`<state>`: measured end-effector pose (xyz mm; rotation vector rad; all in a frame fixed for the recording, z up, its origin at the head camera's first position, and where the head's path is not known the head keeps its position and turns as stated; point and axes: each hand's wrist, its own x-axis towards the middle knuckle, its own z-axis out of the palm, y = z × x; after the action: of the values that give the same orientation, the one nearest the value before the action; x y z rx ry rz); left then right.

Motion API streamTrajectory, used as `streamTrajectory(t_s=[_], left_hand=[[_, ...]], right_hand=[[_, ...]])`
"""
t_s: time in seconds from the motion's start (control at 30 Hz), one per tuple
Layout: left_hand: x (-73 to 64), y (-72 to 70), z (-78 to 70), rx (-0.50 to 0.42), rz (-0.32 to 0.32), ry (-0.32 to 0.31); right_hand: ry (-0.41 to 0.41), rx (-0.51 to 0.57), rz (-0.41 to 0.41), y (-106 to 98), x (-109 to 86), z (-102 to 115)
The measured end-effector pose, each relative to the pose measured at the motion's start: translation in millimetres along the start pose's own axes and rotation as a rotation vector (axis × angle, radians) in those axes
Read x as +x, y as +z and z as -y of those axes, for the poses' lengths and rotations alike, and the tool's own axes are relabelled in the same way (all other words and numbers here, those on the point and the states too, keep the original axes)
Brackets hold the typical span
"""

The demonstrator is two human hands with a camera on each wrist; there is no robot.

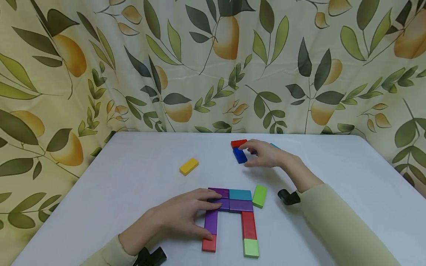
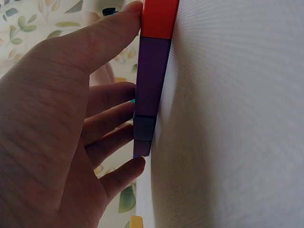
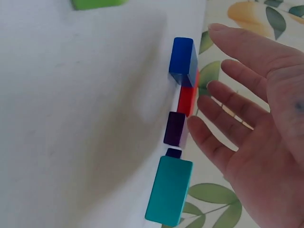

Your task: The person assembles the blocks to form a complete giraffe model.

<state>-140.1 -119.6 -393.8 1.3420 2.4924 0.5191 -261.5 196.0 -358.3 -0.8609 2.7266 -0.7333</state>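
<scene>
At the left, the left hand (image 1: pixel 181 210) is spread wide, palm side down, its fingertips lying over the left part of a block arrangement on the white table (image 1: pixel 133 177) and its thumb at the near end; it encloses no block. A yellow block (image 1: pixel 188 166) lies separately beyond this hand, set at a slant. The arrangement lies flat: its left leg consists of a purple block (image 1: pixel 211 221) with a red block (image 1: pixel 209 245) at the near end. Across the far side run two rows, a dark purple block (image 1: pixel 225 193) beside a teal block (image 1: pixel 240 194), and two further purple blocks (image 1: pixel 240 206) on the near side of these. The right leg is a red piece (image 1: pixel 249 225) followed by a light green piece (image 1: pixel 251 248). Farther back, a blue block (image 1: pixel 240 155) lies against a far red block (image 1: pixel 239 143). A green block (image 1: pixel 259 196) sits tilted just beside the arrangement's far right corner. At the right, the right hand (image 1: pixel 267 154) is held near the blue block, thumb well apart from the slightly bent fingers, gripping nothing; contact cannot be confirmed. The right wrist view records a second teal block (image 3: pixel 169 190) and a small purple block (image 3: pixel 175 128) near that hand.
</scene>
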Motion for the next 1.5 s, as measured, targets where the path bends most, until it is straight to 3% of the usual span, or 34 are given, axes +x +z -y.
streamTrajectory(t_s=[0.4,1.0,1.23,1.5], left_hand=[[2.9,-0.1,-1.6,0.002,-0.005,0.016],[3.6,0.3,-2.3,0.006,0.001,0.023],[2.6,1.4,-1.5,0.001,0.005,0.016],[0.5,0.1,-3.3,-0.003,0.008,-0.018]], right_hand=[[0.099,-0.023,0.043,4,14.5,-7],[0.129,-0.062,0.045,9,17.3,-9],[0.081,-0.040,0.012,7,6.2,-7],[0.088,-0.055,0.006,3,-24.2,-6]])
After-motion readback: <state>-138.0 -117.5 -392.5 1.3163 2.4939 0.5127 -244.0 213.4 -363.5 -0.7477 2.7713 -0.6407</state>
